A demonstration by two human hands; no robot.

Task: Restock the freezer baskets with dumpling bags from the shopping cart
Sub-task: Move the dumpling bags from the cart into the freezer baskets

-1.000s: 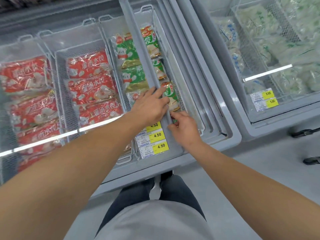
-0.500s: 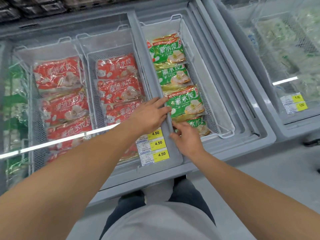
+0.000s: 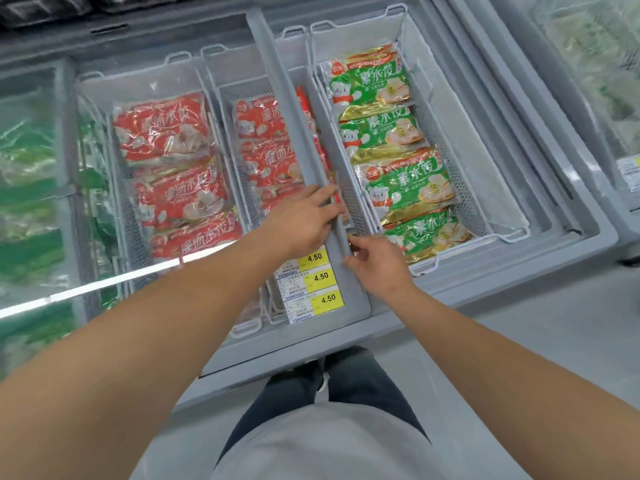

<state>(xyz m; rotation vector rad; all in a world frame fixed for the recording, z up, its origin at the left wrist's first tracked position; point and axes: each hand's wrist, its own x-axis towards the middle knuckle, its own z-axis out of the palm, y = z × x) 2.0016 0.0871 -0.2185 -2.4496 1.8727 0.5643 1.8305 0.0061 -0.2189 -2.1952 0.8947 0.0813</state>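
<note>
My left hand [image 3: 298,221] lies flat on the sliding lid's grey frame [image 3: 294,133], fingers straight, grasping nothing. My right hand [image 3: 377,266] pinches the frame's near edge with curled fingers. The green dumpling bags [image 3: 398,161] lie in the uncovered basket [image 3: 485,188] just right of both hands, red bags [image 3: 169,161] under the glass to the left

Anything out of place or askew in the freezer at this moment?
Nothing is spilled or torn. The red dumpling bags and green dumpling bags lie in tidy rows in their baskets. Both the left hand and right hand are on the sliding lid's frame, which partly covers the middle basket.
</note>
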